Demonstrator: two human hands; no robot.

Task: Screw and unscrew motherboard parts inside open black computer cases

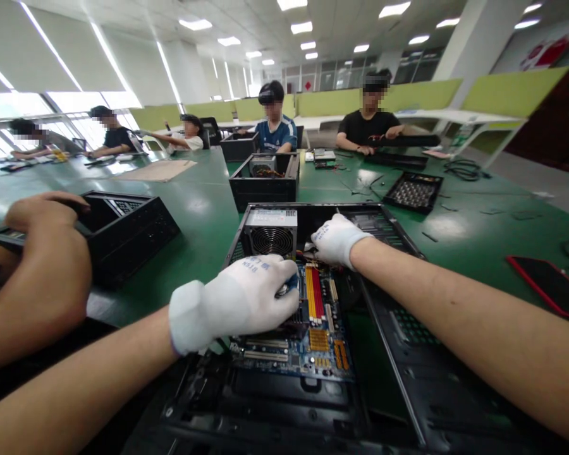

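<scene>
An open black computer case [275, 398] lies on its side in front of me. Inside it sits a blue motherboard [284, 366] with yellow and red memory slots [314, 291]. My left hand [251, 294], in a white glove, curls over the processor area of the board. Its thumb and fingers bend around something there that I cannot make out. My right hand [336, 240], also gloved, is closed by the cables [308, 254] beside the power supply [271, 232]; its fingertips are partly hidden. The power supply is grey, with a black fan, at the case's far left corner.
Another open case [265, 180] stands beyond mine. To the left, a neighbour's arm [42, 265] rests by a black case [128, 240]. On the right are a black tray of screws or small parts [415, 189], a red-edged phone [550, 284] and loose cables [464, 169]. Several people sit across the green table.
</scene>
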